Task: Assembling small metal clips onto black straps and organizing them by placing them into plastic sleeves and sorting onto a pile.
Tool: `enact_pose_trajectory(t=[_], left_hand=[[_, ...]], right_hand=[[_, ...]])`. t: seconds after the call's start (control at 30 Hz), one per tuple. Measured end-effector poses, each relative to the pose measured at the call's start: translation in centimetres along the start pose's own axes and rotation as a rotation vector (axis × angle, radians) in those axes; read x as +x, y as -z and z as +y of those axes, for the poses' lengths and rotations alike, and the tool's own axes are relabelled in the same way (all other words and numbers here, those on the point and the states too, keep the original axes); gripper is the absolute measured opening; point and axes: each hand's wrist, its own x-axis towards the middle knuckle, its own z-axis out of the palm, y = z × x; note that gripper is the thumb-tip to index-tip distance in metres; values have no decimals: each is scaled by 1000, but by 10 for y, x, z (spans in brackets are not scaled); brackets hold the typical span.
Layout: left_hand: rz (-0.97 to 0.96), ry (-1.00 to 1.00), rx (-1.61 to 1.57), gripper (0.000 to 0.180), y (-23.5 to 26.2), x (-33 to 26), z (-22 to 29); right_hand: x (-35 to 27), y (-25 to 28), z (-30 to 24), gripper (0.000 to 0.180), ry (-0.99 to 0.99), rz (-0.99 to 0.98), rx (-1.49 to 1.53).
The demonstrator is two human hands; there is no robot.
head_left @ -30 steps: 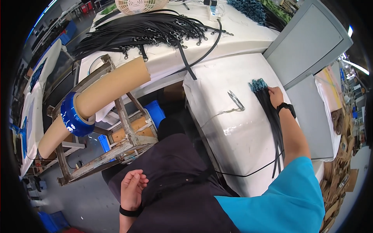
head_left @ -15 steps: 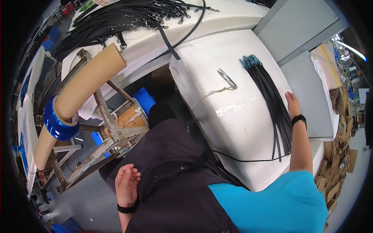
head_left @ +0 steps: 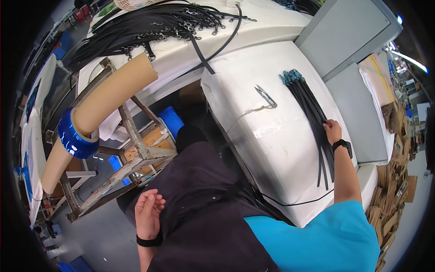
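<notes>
A bundle of black straps [head_left: 309,106] with teal-wrapped metal ends lies lengthwise on the white-covered work surface [head_left: 276,154], to the right. Its loose tails hang toward me. At the bundle's right edge my right hand [head_left: 333,130] is closed, thumb and fingertips pinching a black strap; how many straps are in the pinch is hidden. My left hand [head_left: 148,211] rests by my dark apron, fingers loosely curled and thumb apart, with nothing seen in it. Small metal thread snips [head_left: 266,97] tied to a cord lie left of the bundle.
Many black straps with metal clips [head_left: 154,25] are heaped on the far table. At left, a cardboard tube [head_left: 115,93] carrying a blue tape roll [head_left: 72,136] leans over a worn metal frame [head_left: 140,154]. Grey panels [head_left: 349,31] stand along the right side.
My right hand has moved left from beside the straps onto the bundle's edge and closed on a strap. The view has shifted slightly. My left hand stays put.
</notes>
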Motion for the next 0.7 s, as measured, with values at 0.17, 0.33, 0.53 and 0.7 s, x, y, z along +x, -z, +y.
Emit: enact_pose_trajectory(t=[0.17,0.33,0.53,0.7], left_hand=[[36,0,-16,19,11,-6,-6],[29,43,-18,17,13,-4,-7],[48,17,-21,16,16,-4,-7],[27,31,31,18,14,-2,-9]], right_hand=[[35,-21,-8,20,-45,52,207],[30,-27,1,22,11,135,230],[13,-1,-131,19,291,270,469],[9,38,-310,10,732,-75,590]])
